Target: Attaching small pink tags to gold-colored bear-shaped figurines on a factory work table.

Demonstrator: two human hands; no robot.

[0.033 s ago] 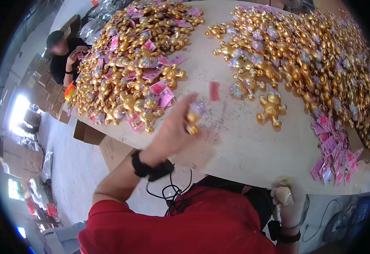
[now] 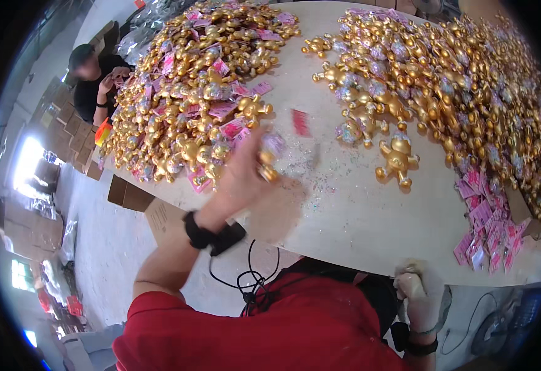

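My left hand (image 2: 243,176), blurred by motion, is closed around a small gold bear figure (image 2: 268,167) with a clear glittery part. It is over the table beside the left heap of gold bear figures (image 2: 190,93). A pink card (image 2: 301,123) is just beyond the hand, also blurred; whether it is tied to the figure I cannot tell. My right hand (image 2: 420,297), in a pale glove, stays by the table's near edge with its fingers curled; what they hold, if anything, is hidden. A single gold bear figure (image 2: 398,159) lies in the middle right of the table.
A second heap of gold bear figures (image 2: 443,80) covers the table's right side. Pink cards in clear packets (image 2: 488,222) lie near the right edge. Glitter specks dot the white tabletop (image 2: 357,229). A person (image 2: 94,80) sits at the far left. A cardboard box (image 2: 159,216) and a black cable (image 2: 255,278) are below.
My left hand has shifted a little to the left with the gold bear figure. The pink card has moved left too and now tilts. My right hand is nearly still.
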